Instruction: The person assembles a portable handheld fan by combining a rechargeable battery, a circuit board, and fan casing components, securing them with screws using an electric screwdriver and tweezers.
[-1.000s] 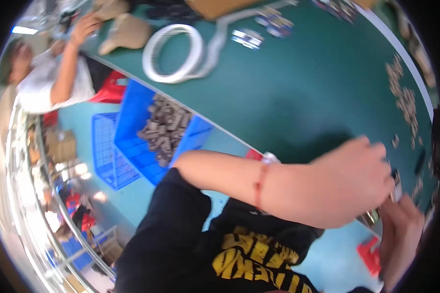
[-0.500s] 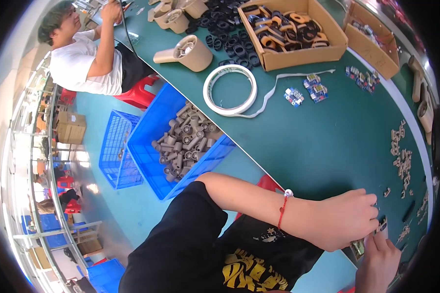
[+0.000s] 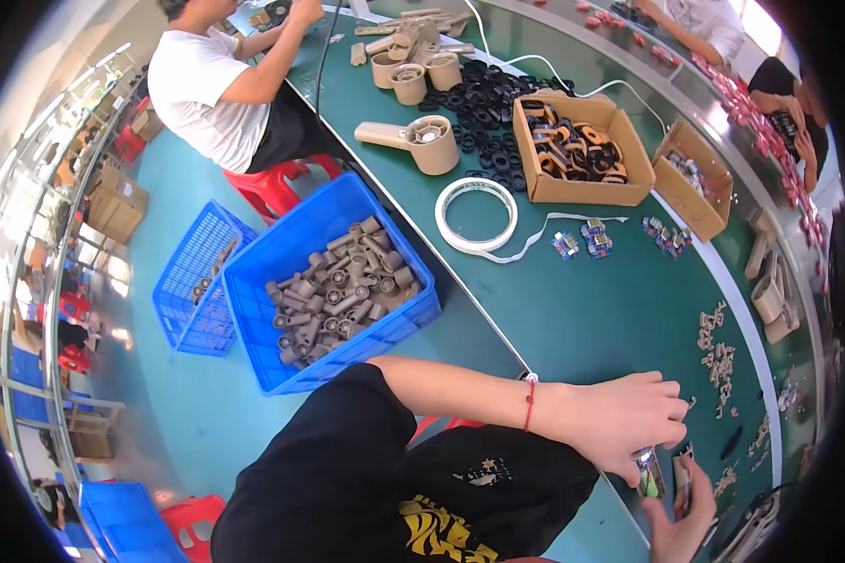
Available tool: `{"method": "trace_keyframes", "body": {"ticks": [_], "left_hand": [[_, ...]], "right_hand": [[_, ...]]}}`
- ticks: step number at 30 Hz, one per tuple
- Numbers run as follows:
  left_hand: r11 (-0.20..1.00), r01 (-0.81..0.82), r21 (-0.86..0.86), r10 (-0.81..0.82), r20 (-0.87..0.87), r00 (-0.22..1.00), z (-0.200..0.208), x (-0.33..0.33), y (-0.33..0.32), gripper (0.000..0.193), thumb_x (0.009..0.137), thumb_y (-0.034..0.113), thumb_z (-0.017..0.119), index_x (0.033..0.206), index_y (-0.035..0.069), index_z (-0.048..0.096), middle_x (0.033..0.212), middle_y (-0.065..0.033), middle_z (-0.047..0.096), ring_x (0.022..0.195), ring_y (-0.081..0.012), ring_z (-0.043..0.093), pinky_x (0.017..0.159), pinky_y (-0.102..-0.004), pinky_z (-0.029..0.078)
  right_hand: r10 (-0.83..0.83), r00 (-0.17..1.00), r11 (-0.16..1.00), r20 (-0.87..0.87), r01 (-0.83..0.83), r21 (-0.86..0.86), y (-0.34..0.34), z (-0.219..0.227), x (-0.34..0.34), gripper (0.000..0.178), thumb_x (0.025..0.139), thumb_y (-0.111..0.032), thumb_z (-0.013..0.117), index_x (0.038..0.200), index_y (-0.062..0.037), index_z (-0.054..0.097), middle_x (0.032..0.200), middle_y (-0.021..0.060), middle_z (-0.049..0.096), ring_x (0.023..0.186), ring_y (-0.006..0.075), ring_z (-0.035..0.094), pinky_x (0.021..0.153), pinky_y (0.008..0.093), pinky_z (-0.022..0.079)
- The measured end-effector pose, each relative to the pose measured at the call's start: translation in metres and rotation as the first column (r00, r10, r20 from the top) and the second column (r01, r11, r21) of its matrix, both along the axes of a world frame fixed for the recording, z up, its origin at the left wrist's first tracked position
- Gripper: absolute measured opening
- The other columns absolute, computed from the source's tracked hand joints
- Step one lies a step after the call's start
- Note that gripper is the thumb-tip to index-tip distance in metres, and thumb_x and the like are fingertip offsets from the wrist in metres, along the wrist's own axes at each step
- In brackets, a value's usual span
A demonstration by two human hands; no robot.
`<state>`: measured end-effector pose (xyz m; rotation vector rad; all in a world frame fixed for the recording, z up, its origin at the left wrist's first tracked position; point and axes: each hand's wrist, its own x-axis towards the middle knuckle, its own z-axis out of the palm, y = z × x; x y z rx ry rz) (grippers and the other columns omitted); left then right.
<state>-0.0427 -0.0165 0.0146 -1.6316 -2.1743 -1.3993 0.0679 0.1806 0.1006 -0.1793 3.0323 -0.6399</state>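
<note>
Low on the right, my left hand (image 3: pixel 620 424) is closed with thumb and fingertips on a small elongated part with silver and green innards (image 3: pixel 650 477). A red string bracelet (image 3: pixel 530 405) circles that wrist. Close beside it, my right hand (image 3: pixel 683 525) is curled around a narrow beige piece (image 3: pixel 683 480), fingers on one side and thumb on the other. The two pieces lie side by side, a small gap showing between them. My fingers cover parts of both. Small beige parts (image 3: pixel 718 361) are scattered on the green table just beyond my hands.
Farther up the table are a white tape roll (image 3: pixel 476 216), blue circuit boards (image 3: pixel 596 238), a beige fan-like housing (image 3: pixel 430 145), black rings (image 3: pixel 479 113) and a cardboard box (image 3: pixel 587 190) of rings. A blue crate (image 3: pixel 333 375) of beige housings stands left. A co-worker (image 3: pixel 207 84) sits beyond.
My view has shifted, bringing more of the table's far side into sight. My hands have moved slightly apart, and the silver-and-green part and the beige piece now show more plainly between them.
</note>
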Motion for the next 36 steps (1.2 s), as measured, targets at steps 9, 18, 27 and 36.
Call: {"method": "trace_keyframes", "body": {"ticks": [9,18,27,36], "left_hand": [[0.987,-0.114,0.112,0.105,0.084,0.991,0.010,0.002,-0.034,0.056,0.070,0.037,0.078,0.108,0.004,0.055,0.109,-0.0095,0.053,0.101,-0.0279,0.050,0.086,-0.0381,0.040],[0.082,-0.987,0.141,0.938,-0.346,0.029,0.021,-0.070,-0.255,0.047,0.070,-0.004,0.060,0.115,0.007,0.056,0.116,-0.0127,0.057,0.115,-0.0325,0.050,0.098,-0.0426,0.039],[0.276,-0.953,0.122,0.903,-0.373,0.214,-0.011,-0.085,-0.339,0.035,0.076,0.003,0.071,0.109,0.004,0.058,0.104,-0.0127,0.063,0.097,-0.0278,0.062,0.084,-0.0378,0.049],[0.350,-0.911,0.216,0.935,-0.139,0.326,0.058,-0.035,-0.241,0.035,0.074,0.013,0.078,0.101,0.002,0.059,0.090,-0.0104,0.064,0.078,-0.0223,0.063,0.072,-0.0323,0.050]], "right_hand": [[-0.153,0.980,0.970,0.130,0.174,-0.170,-0.010,-0.026,0.012,0.036,0.074,-0.002,0.076,0.107,0.0061,0.063,0.096,0.0123,0.064,0.088,0.0185,0.060,0.080,0.0302,0.048],[-0.081,0.997,0.992,-0.018,0.079,-0.094,-0.020,-0.020,0.013,0.032,0.075,-0.004,0.076,0.104,0.0018,0.065,0.089,0.0139,0.063,0.077,0.0190,0.056,0.071,0.0306,0.047],[-0.117,0.993,0.961,0.016,0.118,-0.249,-0.011,-0.039,0.013,0.033,0.075,-0.005,0.077,0.106,-0.0004,0.065,0.079,0.0067,0.059,0.061,0.0141,0.045,0.056,0.0270,0.040],[-0.313,0.941,0.910,0.132,0.336,-0.241,-0.002,-0.053,0.018,0.040,0.068,-0.001,0.075,0.107,-0.0022,0.063,0.059,-0.0031,0.031,0.055,0.0053,0.031,0.049,0.0239,0.022]]}}
